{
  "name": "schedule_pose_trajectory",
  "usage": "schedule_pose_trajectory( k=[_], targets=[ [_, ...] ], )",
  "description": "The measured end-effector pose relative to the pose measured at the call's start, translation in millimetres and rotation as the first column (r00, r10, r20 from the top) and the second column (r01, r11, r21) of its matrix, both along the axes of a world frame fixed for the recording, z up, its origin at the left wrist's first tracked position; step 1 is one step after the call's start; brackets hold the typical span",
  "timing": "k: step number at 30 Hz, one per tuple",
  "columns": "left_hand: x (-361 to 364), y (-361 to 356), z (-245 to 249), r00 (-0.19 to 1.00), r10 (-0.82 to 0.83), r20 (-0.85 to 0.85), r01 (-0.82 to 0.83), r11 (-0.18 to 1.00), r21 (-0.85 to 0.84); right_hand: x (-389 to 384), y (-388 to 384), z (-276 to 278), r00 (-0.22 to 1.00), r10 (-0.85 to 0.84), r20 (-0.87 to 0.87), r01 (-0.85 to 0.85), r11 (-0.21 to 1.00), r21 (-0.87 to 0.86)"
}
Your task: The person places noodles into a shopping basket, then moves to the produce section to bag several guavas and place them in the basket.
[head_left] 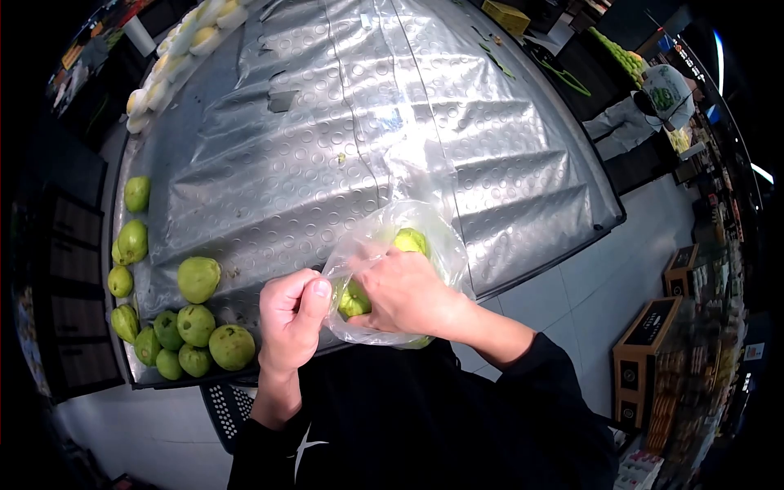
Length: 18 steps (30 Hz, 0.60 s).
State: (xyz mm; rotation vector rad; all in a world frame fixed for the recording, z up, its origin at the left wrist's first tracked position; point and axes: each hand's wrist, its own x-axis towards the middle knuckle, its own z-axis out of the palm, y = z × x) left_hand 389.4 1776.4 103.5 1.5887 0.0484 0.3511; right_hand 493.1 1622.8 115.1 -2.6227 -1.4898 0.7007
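A clear plastic bag (447, 245) with green fruits inside lies at the near edge of the grey sheeted table (286, 180). My left hand (292, 317) is closed on the bag's left rim, thumb on top. My right hand (400, 286) reaches into the bag's mouth, between a bright green fruit (410, 240) and another green fruit (354, 300); its fingertips are partly hidden, and I cannot make out what they hold. Left of my left hand, several loose green fruits sit by the table's corner, among them a large one (198, 279) and a round one (232, 347).
Wrapped pale fruits (160, 82) line the far left edge. A person (645, 106) stands beyond the table's right side. Cardboard boxes (645, 359) stand on the floor at right. A dark perforated crate (224, 412) is below the table's near edge.
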Motion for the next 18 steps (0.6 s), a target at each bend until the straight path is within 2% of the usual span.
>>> schedule_pose_trajectory(
  k=[1, 2, 3, 6, 8, 9, 12, 14, 15, 16, 18],
  targets=[
    [-1.6, 1.0, 0.3, 1.0, 0.006, -0.014, -0.006, 1.0, -0.021, -1.7, -8.2, -10.7, 0.998, -0.031, 0.057, 0.016, 0.97, 0.243],
    [-2.9, 2.1, 0.3, 0.999, 0.013, -0.029, -0.014, 0.999, -0.042, -1.5, -16.4, -15.8, 0.992, -0.074, 0.105, 0.016, 0.882, 0.472],
    [-3.7, 3.8, -0.8, 0.999, 0.014, -0.03, -0.015, 0.999, -0.043, 1.9, -24.7, -12.8, 0.992, -0.072, 0.104, 0.015, 0.882, 0.47],
    [-6.3, 5.8, -4.4, 1.0, 0.001, -0.004, -0.001, 1.0, -0.026, 18.4, -53.4, 8.0, 0.977, -0.112, -0.183, 0.155, 0.958, 0.241],
    [-8.3, 4.8, -4.8, 0.999, 0.04, -0.01, -0.041, 0.998, -0.047, 24.3, -72.1, 9.2, 0.95, -0.232, -0.208, 0.259, 0.959, 0.113],
    [-8.3, 4.4, -5.4, 0.999, 0.037, -0.009, -0.037, 0.998, -0.049, 25.6, -84.6, 12.0, 0.95, -0.236, -0.207, 0.262, 0.958, 0.112],
    [-6.6, 4.4, -9.8, 0.999, 0.037, 0.012, -0.036, 0.997, -0.065, 25.2, -111.9, 23.1, 0.948, -0.25, -0.198, 0.291, 0.932, 0.215],
    [-6.0, 8.8, -15.9, 0.997, 0.007, 0.081, -0.007, 1.0, 0.003, 24.0, -116.5, 33.5, 0.934, -0.315, -0.167, 0.351, 0.894, 0.28],
    [-5.7, 10.7, -18.4, 0.997, 0.0, 0.081, -0.001, 1.0, 0.005, 20.9, -117.9, 35.0, 0.945, -0.316, -0.088, 0.325, 0.868, 0.375],
    [-5.2, 12.5, -20.8, 0.993, -0.007, 0.114, 0.004, 1.0, 0.025, 19.8, -119.0, 32.8, 0.943, -0.322, -0.087, 0.33, 0.865, 0.377],
    [-2.3, 12.4, -29.1, 0.989, -0.02, 0.148, 0.013, 0.999, 0.049, 18.9, -119.4, 25.0, 0.949, -0.315, 0.006, 0.257, 0.786, 0.562]
  ],
)
